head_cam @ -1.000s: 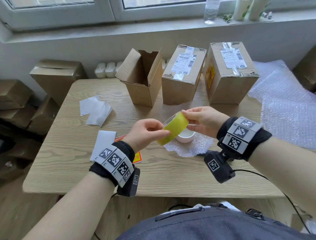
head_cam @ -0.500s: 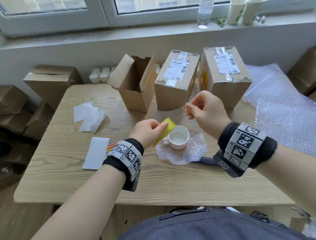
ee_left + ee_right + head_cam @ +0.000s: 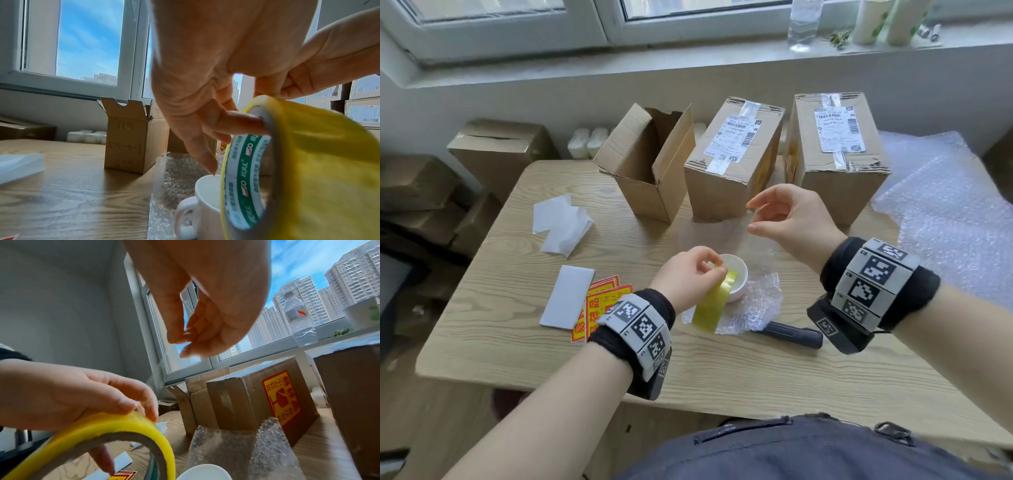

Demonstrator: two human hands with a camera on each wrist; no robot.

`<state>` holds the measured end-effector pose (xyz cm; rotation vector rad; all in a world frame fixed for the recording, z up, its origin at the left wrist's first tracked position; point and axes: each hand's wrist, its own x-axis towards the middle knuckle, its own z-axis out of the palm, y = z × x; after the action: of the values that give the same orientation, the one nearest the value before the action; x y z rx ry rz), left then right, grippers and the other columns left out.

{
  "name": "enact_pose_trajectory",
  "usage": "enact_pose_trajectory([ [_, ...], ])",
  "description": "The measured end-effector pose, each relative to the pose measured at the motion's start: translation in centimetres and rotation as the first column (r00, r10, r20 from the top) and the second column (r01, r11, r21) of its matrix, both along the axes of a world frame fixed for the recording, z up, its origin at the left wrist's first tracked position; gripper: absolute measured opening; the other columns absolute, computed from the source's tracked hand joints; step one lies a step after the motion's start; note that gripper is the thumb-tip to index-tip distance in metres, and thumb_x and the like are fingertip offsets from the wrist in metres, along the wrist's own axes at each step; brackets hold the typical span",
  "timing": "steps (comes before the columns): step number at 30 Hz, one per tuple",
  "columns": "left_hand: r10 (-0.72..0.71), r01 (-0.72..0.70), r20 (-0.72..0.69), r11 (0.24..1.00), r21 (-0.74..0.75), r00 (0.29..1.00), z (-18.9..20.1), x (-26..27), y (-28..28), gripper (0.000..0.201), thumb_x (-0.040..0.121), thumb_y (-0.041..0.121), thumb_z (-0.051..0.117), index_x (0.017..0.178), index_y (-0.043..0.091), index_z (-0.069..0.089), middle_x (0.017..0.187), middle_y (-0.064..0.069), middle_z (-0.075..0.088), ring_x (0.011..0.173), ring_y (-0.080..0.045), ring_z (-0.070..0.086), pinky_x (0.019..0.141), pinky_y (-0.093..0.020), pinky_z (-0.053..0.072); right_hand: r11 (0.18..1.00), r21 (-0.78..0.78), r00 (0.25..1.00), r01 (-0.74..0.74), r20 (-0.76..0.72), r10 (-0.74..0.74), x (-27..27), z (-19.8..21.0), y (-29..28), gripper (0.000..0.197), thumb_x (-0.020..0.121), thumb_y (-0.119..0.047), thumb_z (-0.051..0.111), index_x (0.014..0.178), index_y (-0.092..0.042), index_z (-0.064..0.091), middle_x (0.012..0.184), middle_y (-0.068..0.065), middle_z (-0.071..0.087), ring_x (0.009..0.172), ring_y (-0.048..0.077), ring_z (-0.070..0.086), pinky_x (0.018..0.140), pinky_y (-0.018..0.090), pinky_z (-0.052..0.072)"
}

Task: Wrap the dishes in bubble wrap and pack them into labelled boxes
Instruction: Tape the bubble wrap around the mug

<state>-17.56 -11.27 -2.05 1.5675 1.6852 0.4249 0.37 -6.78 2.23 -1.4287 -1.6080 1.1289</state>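
Note:
A white cup [image 3: 738,274] stands on a small sheet of bubble wrap [image 3: 756,305] at the middle of the wooden table [image 3: 722,370]. My left hand [image 3: 717,270] grips a yellow tape roll [image 3: 714,305] just above the cup's left rim; in the left wrist view the tape roll [image 3: 308,162] hangs from my finger beside the cup [image 3: 207,203]. My right hand [image 3: 750,216] is raised behind the cup, thumb and fingers pinching the end of a faint clear tape strip drawn from the roll. An open box [image 3: 650,171] stands at the back left.
Two sealed, labelled boxes [image 3: 732,161] [image 3: 835,147] stand behind the cup. A large bubble wrap sheet [image 3: 945,212] covers the right side. A black tool [image 3: 787,334] lies near the front. Red-yellow stickers [image 3: 602,301] and white papers [image 3: 561,222] lie left.
The hands have drawn apart: my left hand lowered the roll to the cup's rim, and my right hand rose up and back, drawing out tape.

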Motion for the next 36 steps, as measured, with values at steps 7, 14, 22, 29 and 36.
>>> enact_pose_trajectory([
  [7, 0.0, 0.0, 0.006, 0.998, 0.066, 1.0, 0.3, 1.9, -0.2, 0.02, 0.079, 0.028, 0.073, 0.066, 0.029, 0.058, 0.099, 0.007, 0.057, 0.098, -0.007, 0.052, 0.083, -0.022, 0.035, 0.958, -0.016, 0.957, -0.286, -0.044, 0.285, -0.3, 0.2, -1.1, 0.031, 0.074, 0.009, 0.071, 0.084, -0.017, 0.058, 0.072, 0.004, 0.064, 0.066, 0.02, 0.067, 0.07, 0.035, 0.058],
  [14, 0.133, -0.197, 0.398, 0.972, 0.126, 0.908, 0.4, 3.8, -0.6, 0.009, 0.085, 0.016, 0.07, 0.085, 0.025, 0.067, 0.083, 0.008, 0.069, 0.083, -0.001, 0.064, 0.085, -0.021, 0.049, 0.933, 0.084, 0.936, -0.35, -0.003, 0.351, 0.4, 0.7, -0.4, 0.031, 0.072, 0.007, 0.07, 0.089, -0.016, 0.06, 0.073, -0.002, 0.064, 0.072, 0.023, 0.067, 0.071, 0.034, 0.057],
  [22, 0.286, -0.354, 0.539, 0.935, 0.025, 0.792, 1.2, 3.4, -1.0, 0.016, 0.094, 0.007, 0.055, 0.087, 0.009, 0.069, 0.07, 0.003, 0.071, 0.07, -0.006, 0.069, 0.07, -0.017, 0.054, 0.993, 0.055, 0.986, -0.101, 0.138, 0.093, 2.2, -2.7, 1.6, 0.018, 0.087, -0.015, 0.063, 0.105, -0.018, 0.06, 0.098, -0.007, 0.062, 0.09, 0.013, 0.065, 0.083, 0.024, 0.052],
  [29, 0.356, -0.362, 0.501, 0.928, -0.089, 0.788, 1.6, 2.3, -3.2, 0.019, 0.095, 0.004, 0.05, 0.088, 0.004, 0.068, 0.068, -0.008, 0.07, 0.066, -0.013, 0.069, 0.066, -0.019, 0.055, 0.803, -0.477, 0.464, -0.358, 0.655, 0.596, 3.7, -9.4, -1.1, 0.047, 0.081, 0.004, 0.052, 0.118, -0.025, 0.057, 0.12, 0.009, 0.043, 0.109, 0.029, 0.048, 0.088, 0.036, 0.045],
  [36, 0.387, -0.37, 0.419, 0.921, -0.123, 0.822, 1.9, 2.2, -4.1, 0.018, 0.094, 0.004, 0.052, 0.089, 0.003, 0.069, 0.06, -0.003, 0.069, 0.06, -0.01, 0.068, 0.062, -0.016, 0.053, 0.87, -0.253, 0.617, -0.424, 0.622, 0.482, 2.2, -9.7, -0.3, 0.011, 0.089, -0.02, 0.057, 0.094, -0.017, 0.067, 0.102, 0.007, 0.051, 0.099, 0.028, 0.054, 0.077, 0.03, 0.041],
])
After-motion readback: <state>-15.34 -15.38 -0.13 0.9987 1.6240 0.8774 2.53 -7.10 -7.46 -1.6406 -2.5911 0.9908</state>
